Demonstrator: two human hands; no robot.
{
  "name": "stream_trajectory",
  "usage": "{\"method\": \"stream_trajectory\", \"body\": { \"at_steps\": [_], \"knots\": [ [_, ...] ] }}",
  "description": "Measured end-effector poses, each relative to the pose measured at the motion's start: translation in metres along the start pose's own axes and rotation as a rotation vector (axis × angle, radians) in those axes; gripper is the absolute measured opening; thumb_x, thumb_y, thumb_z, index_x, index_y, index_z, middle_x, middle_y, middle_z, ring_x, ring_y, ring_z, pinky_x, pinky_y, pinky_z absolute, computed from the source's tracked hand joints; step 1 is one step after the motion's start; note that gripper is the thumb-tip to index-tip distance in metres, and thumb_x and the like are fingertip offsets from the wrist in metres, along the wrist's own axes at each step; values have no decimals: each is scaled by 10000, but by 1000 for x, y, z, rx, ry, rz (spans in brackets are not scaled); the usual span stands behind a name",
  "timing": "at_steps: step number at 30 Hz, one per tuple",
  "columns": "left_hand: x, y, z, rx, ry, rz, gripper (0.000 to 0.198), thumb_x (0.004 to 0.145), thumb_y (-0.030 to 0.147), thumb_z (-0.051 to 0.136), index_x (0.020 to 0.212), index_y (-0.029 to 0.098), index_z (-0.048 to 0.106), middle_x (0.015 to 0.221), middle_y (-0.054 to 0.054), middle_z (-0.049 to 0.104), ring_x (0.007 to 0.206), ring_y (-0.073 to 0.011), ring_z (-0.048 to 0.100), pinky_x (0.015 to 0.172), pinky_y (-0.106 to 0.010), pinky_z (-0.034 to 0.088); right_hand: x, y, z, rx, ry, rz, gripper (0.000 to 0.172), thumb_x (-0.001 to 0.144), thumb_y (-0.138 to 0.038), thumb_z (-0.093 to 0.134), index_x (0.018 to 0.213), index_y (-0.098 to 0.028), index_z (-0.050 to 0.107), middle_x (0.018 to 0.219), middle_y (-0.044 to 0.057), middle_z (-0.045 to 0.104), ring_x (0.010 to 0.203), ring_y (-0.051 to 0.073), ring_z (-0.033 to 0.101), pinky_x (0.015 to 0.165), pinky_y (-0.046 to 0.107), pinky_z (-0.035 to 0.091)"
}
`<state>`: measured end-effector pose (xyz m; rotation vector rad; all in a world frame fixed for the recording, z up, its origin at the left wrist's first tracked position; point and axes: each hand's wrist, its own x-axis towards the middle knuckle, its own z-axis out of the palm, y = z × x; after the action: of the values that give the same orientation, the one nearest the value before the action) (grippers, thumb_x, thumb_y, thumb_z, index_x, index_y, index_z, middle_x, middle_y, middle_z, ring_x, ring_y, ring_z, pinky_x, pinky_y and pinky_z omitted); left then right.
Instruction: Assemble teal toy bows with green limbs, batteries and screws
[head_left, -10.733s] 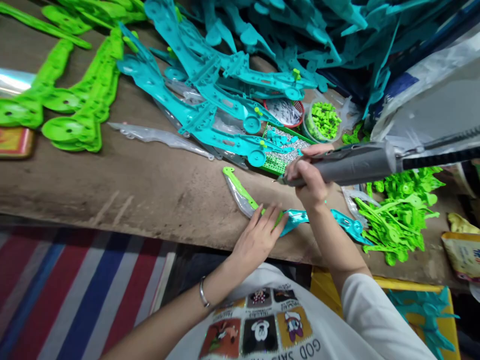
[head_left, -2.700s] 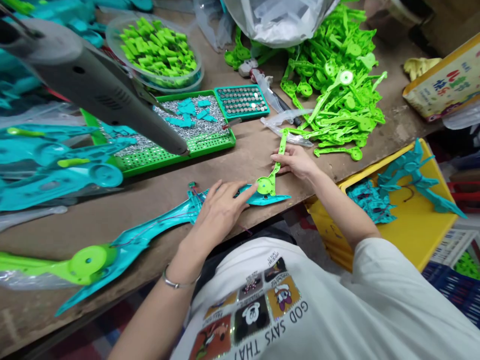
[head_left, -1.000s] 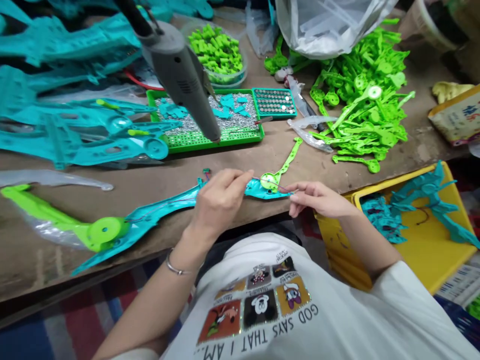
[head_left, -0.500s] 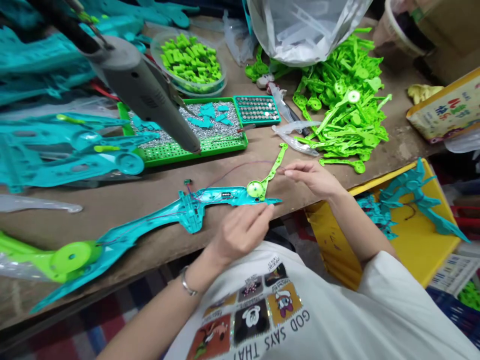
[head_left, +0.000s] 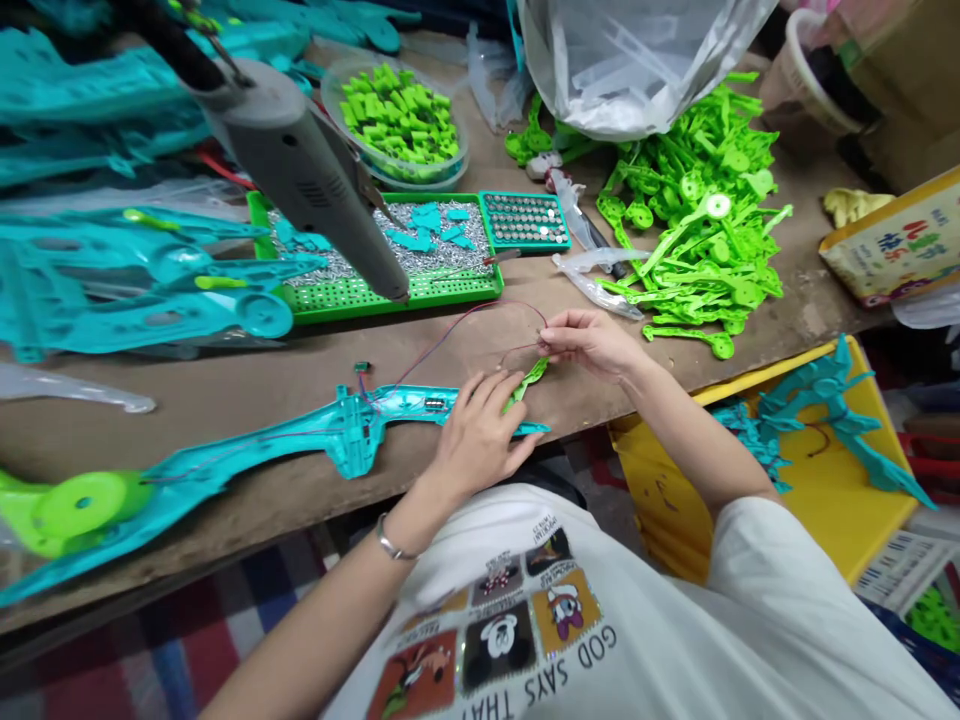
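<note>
My left hand (head_left: 480,430) lies with outstretched fingers over the right end of a long teal plastic toy half-shell (head_left: 251,447). Under and beside its fingers a bright green lever (head_left: 535,376) shows in part; its round end is hidden. My right hand (head_left: 589,345) is closed in a pinch on a thin red-and-blue wire (head_left: 459,318), just above the lever's tip. That wire loops back to the shell's middle, where a small green connector (head_left: 362,368) sticks up. A larger green piece with a round disc (head_left: 86,503) sits at the shell's left end.
A grey electric screwdriver (head_left: 300,175) hangs over a green tray of screws (head_left: 390,303). Beside it stands a teal tray of small round metal pieces (head_left: 525,220). Green levers are heaped (head_left: 712,230) at right, above a yellow bin (head_left: 675,500). Teal shells (head_left: 75,290) lie left.
My left hand has moved up onto the green lever and covers its round end. My right hand has shifted slightly left, and the wire now arches up to its fingertips. The shell has slid left.
</note>
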<state>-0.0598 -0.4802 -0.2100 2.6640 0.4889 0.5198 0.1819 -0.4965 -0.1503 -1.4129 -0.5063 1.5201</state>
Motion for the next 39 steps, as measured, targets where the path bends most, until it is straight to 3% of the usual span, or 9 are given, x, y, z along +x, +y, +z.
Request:
{"method": "stream_trajectory", "body": {
  "at_steps": [5, 9, 12, 15, 21, 25, 33, 36, 39],
  "knots": [
    [-25, -8, -21, -121, 56, 65, 446, 938, 397, 683, 1332, 196, 622, 1482, -177, 583, 1417, -338, 516, 1197, -569, 397, -1, 10, 12, 58, -75, 104, 305, 708, -250, 932, 820, -155, 665, 799, 12, 773, 796, 142, 778, 731, 231, 652],
    [-13, 10, -31, -337, 308, -267, 253, 990, 247, 608, 1232, 192, 655, 1156, -102, 731, 1076, -207, 694, 960, -357, 555, -4, 20, 29, 57, -77, 8, 376, 649, -327, 966, 825, -156, 681, 802, 9, 766, 836, 161, 784, 767, 248, 649],
    [6, 20, -35, -521, 326, -519, 174, 994, 318, 616, 1076, 191, 703, 1004, -51, 737, 851, -147, 695, 780, -265, 552, -10, 25, 41, -41, -37, -120, 361, 660, -383, 946, 851, -162, 735, 820, 4, 772, 794, 131, 749, 774, 245, 620],
    [19, 20, -35, -625, 305, -612, 185, 962, 355, 662, 1018, 188, 718, 965, -33, 746, 797, -135, 689, 736, -242, 536, -16, 28, 49, -148, 1, -207, 321, 677, -393, 927, 843, -172, 765, 829, -2, 771, 762, 111, 700, 786, 248, 586],
    [22, 14, -28, -613, 288, -632, 166, 970, 291, 611, 953, 186, 738, 894, -24, 763, 771, -142, 690, 715, -248, 493, -18, 30, 46, -293, -69, -267, 324, 736, -452, 877, 889, -185, 775, 896, 20, 763, 835, 155, 694, 854, 327, 575],
    [22, 12, -25, -580, 276, -585, 179, 965, 313, 633, 930, 195, 762, 872, -20, 769, 767, -146, 687, 734, -257, 483, -17, 18, 37, -684, -84, -539, 196, 837, -380, 805, 942, -213, 799, 1026, 53, 722, 998, 193, 668, 966, 381, 522],
    [22, 13, -21, -647, 220, -527, 175, 947, 319, 654, 913, 206, 784, 831, -18, 774, 754, -152, 698, 722, -259, 494, -8, -18, 26, -1021, -467, -593, 94, 888, -300, 722, 875, -225, 667, 1061, 32, 760, 1249, 259, 633, 1244, 529, 270],
    [22, 15, -20, -736, 208, -598, 205, 942, 366, 662, 926, 203, 785, 779, -10, 768, 684, -146, 700, 656, -244, 499, -5, -27, 28, -1101, -493, -574, 75, 862, -236, 707, 858, -211, 636, 931, 4, 748, 980, 210, 694, 1186, 509, 350],
    [24, 15, -19, -772, 219, -668, 243, 934, 406, 668, 944, 192, 783, 788, -12, 775, 653, -146, 711, 625, -238, 506, -3, -30, 33, -1063, -463, -488, 57, 845, -207, 684, 876, -183, 644, 849, 3, 735, 796, 158, 671, 892, 340, 509]
  ]
}}
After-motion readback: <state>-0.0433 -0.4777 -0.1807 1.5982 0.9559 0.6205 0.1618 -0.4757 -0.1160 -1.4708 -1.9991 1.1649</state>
